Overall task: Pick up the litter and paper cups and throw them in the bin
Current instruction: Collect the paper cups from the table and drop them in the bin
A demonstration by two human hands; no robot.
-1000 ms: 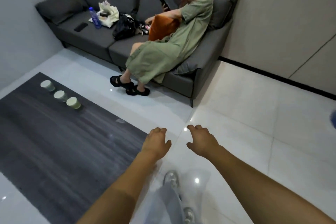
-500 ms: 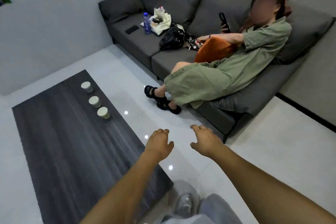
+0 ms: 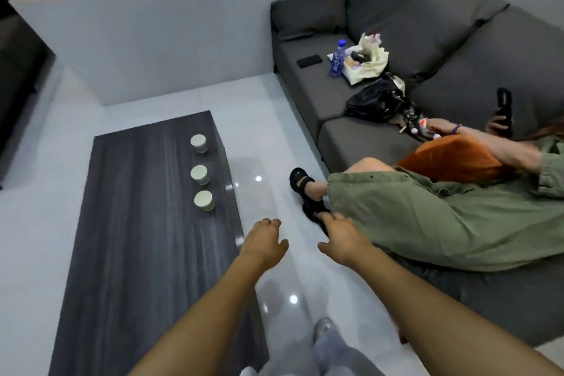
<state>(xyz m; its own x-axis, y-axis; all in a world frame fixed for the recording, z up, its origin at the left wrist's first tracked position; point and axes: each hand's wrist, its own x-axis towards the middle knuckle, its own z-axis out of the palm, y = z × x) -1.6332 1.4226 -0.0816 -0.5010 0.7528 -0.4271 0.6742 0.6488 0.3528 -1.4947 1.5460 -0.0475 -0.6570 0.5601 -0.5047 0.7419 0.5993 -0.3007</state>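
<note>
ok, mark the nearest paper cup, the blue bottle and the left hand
nearest paper cup (image 3: 203, 200): head view, on its rim top.
blue bottle (image 3: 337, 60): head view, on its label.
left hand (image 3: 262, 243): head view, on its back.

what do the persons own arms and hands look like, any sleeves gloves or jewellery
Both forearms are bare as far as the frame shows, with no sleeve in view. The left hand and right hand wear no gloves, and no rings, watch or wristband can be seen on them.
</note>
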